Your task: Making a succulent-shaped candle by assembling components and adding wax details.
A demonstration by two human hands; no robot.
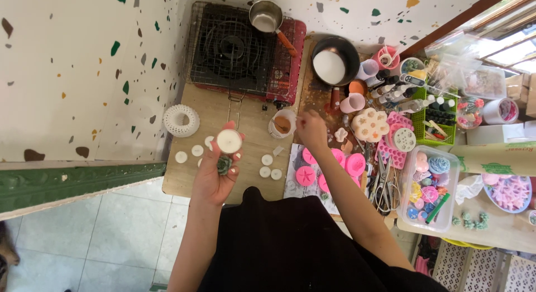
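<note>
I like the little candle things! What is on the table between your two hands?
In the head view, between the left hand holding a small white candle and the right hand, a clear cup of brown stuff stands, with small white discs nearer the body.

The left hand (216, 172) holds a smooth white waxy disc (229, 141) and a matt green bumpy piece (224, 165). Under both hands is a pale, matt wooden table (251, 152). Past the right hand (310, 131) sits a shiny metal pot (266, 16).

Head camera — overhead, looking steeply down, close
</note>
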